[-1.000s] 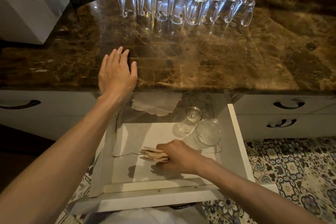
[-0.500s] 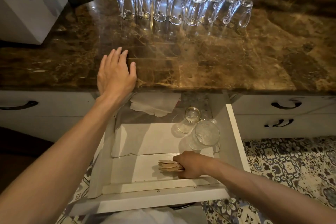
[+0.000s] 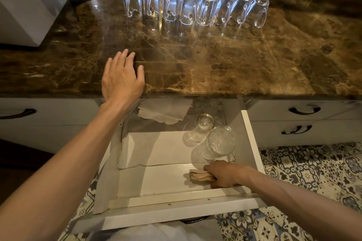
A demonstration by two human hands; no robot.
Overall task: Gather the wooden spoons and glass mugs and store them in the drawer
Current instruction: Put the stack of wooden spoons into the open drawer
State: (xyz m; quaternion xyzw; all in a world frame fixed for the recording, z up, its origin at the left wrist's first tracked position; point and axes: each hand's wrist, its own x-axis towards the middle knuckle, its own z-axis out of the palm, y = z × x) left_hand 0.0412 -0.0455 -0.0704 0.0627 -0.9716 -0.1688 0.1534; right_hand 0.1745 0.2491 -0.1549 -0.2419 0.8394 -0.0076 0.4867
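A white drawer (image 3: 252, 143) stands pulled out below the brown marble counter (image 3: 225, 60). Inside it my right hand (image 3: 225, 174) grips a bundle of wooden spoons (image 3: 197, 175) low against the drawer floor near the front right corner. Two glass mugs (image 3: 217, 141) lie on their sides further back in the drawer, just beyond that hand. Several more glass mugs (image 3: 192, 4) stand upside down in a row at the back of the counter. My left hand (image 3: 121, 78) rests flat on the counter's front edge, fingers straight.
White paper liner (image 3: 156, 148) covers the drawer floor, with a crumpled sheet (image 3: 164, 111) at the back. A white box (image 3: 25, 4) sits on the counter's far left. Closed drawers with dark handles (image 3: 303, 110) flank the open one. Patterned floor tiles (image 3: 313, 172) lie to the right.
My right hand has carried the spoon bundle from the drawer's middle down toward the front right corner. The left hand has stayed on the counter edge.
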